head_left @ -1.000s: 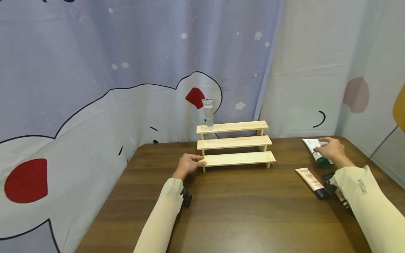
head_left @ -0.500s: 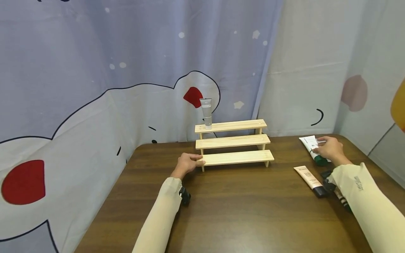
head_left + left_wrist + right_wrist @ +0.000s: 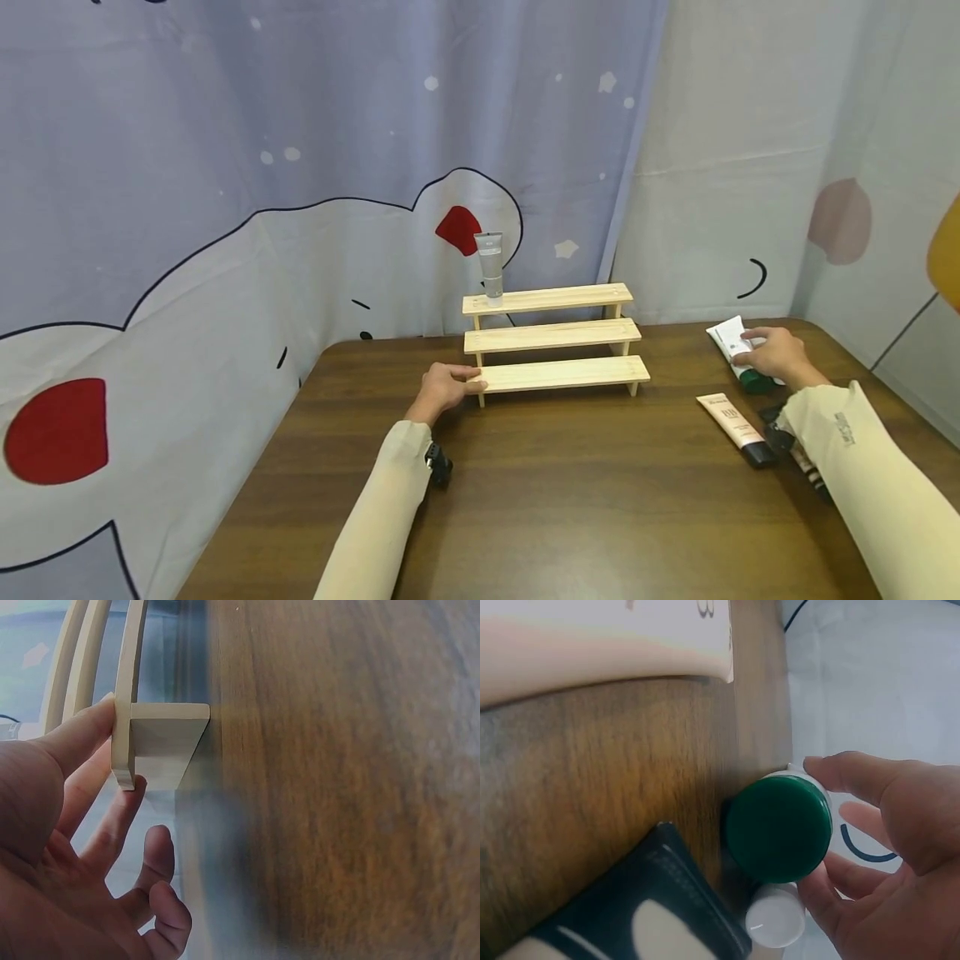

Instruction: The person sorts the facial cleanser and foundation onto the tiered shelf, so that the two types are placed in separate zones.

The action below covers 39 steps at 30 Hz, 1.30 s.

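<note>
A three-tier wooden display rack stands at the table's back. My left hand grips the left end of its lowest board; the left wrist view shows the thumb on the board's upper face and fingers around the end. On the top tier, a grey tube stands upright on its cap. At the back right, my right hand holds a white tube with a green cap between thumb and fingers. A smaller white-capped item lies beside that cap, its body mostly hidden by the hand.
A beige BB tube with a black cap lies in front of the right hand. A dark striped tube is partly covered by the right forearm. Behind the brown table hangs a patterned curtain.
The white tube's upper end has shifted slightly left and tilted up in my right hand. My left hand stays on the rack. The head view has moved a little.
</note>
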Motion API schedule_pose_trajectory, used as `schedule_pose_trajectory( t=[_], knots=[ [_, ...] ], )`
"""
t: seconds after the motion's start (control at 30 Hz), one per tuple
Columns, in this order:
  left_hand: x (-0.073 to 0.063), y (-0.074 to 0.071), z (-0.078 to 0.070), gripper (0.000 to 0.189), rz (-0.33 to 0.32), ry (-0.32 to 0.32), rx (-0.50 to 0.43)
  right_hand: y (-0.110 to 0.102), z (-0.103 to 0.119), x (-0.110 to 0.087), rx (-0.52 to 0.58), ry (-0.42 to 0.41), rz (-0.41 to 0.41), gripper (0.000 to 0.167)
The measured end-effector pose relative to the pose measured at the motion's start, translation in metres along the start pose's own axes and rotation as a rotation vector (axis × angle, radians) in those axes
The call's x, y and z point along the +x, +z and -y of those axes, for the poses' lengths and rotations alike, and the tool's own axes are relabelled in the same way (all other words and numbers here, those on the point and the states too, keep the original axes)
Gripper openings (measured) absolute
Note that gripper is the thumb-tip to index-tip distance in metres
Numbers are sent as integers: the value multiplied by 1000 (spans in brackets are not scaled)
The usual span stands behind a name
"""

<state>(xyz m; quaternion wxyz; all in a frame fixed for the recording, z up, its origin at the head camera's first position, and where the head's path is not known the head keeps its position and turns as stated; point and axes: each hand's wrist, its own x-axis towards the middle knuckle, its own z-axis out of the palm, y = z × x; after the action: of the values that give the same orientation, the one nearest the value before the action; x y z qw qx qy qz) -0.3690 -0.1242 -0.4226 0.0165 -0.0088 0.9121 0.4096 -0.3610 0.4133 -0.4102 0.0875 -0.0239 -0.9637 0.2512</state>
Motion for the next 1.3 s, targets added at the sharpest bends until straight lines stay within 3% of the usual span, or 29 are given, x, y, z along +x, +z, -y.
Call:
schedule_pose_trajectory(
  t=[0.3, 0.63, 1.13, 1.3],
  knots=[
    [1, 0, 0, 33, -4, 3, 11, -2, 1, 8, -57, -3, 62, 52],
    [0, 1, 6, 32, -6, 24, 20, -4, 1, 16, -100, -3, 163, 57],
    [2, 0, 3, 33, -4, 27, 19, -3, 19, 13, -99, -82, 139, 64],
    [1, 0, 4, 33, -1, 23, 21, -1, 25, 13, -91, -69, 138, 68]
  ],
)
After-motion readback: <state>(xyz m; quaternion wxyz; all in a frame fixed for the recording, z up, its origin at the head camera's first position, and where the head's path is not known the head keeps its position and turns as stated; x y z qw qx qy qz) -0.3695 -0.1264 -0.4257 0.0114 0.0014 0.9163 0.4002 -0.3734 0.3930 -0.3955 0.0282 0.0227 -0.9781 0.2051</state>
